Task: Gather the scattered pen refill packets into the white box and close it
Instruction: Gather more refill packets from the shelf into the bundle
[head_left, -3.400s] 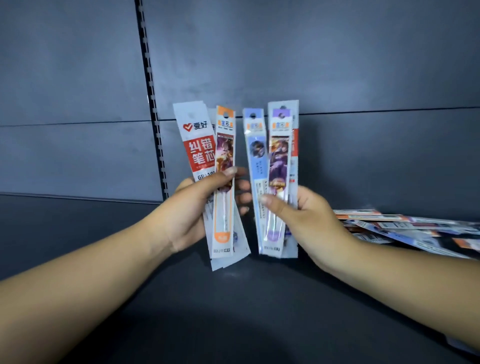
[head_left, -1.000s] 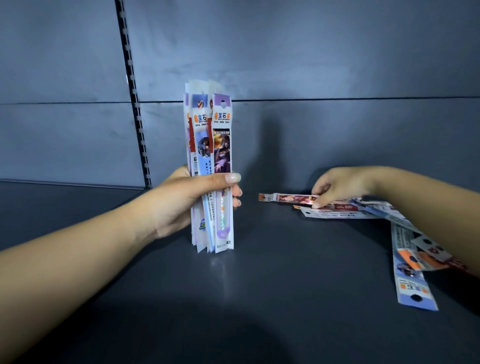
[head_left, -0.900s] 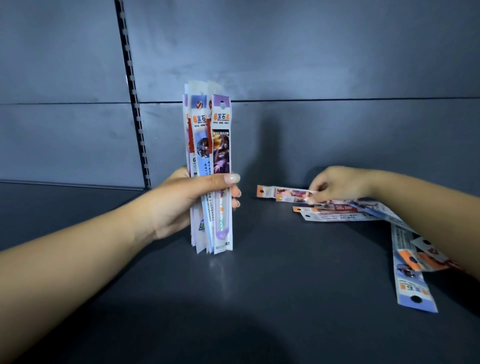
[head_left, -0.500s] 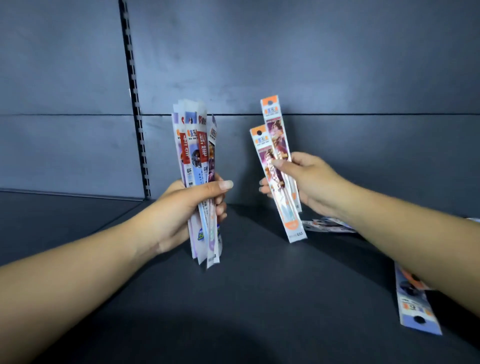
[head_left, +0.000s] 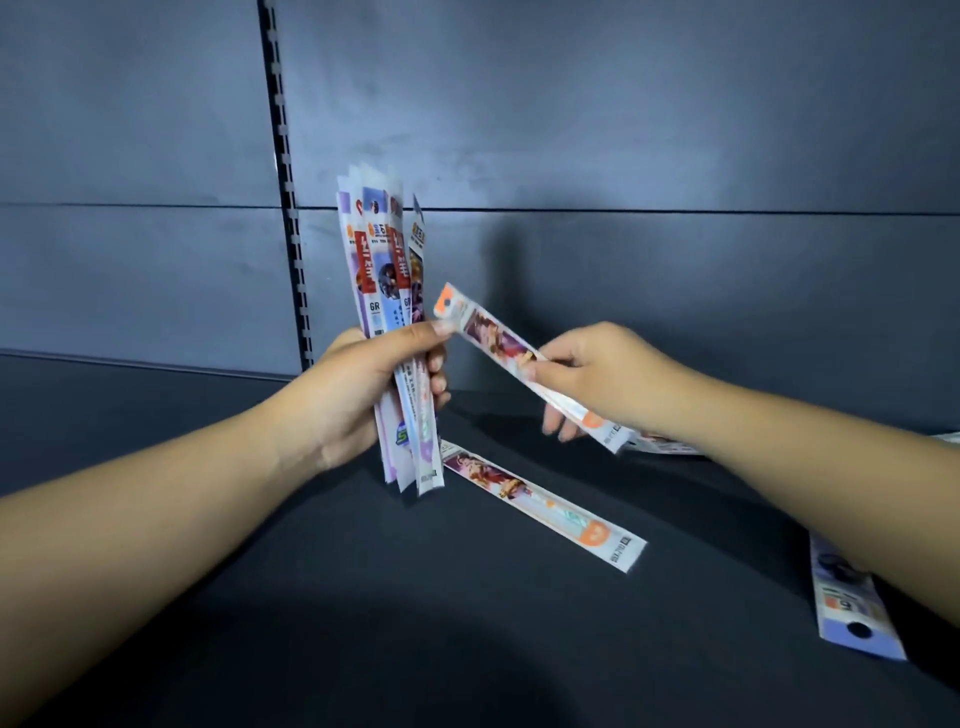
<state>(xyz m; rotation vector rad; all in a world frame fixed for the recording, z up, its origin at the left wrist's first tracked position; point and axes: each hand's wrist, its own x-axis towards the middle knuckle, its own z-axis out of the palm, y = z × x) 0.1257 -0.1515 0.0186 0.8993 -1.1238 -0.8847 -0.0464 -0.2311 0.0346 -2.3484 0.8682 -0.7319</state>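
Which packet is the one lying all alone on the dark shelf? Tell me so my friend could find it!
Start at the left hand, which grips a standing bunch of packets. Just right of the bottom of that bunch, a long packet lies flat on the dark shelf, slanting toward the right. It has an orange patch at its near end, and no hand touches it, unlike the similar packet the right hand holds.

The refill packets (head_left: 387, 291) are looking like thin glossy plastic film with printed paper inside. The shelf (head_left: 467, 623) and back panel (head_left: 623, 130) are showing a matt, smooth, dark grey painted finish.
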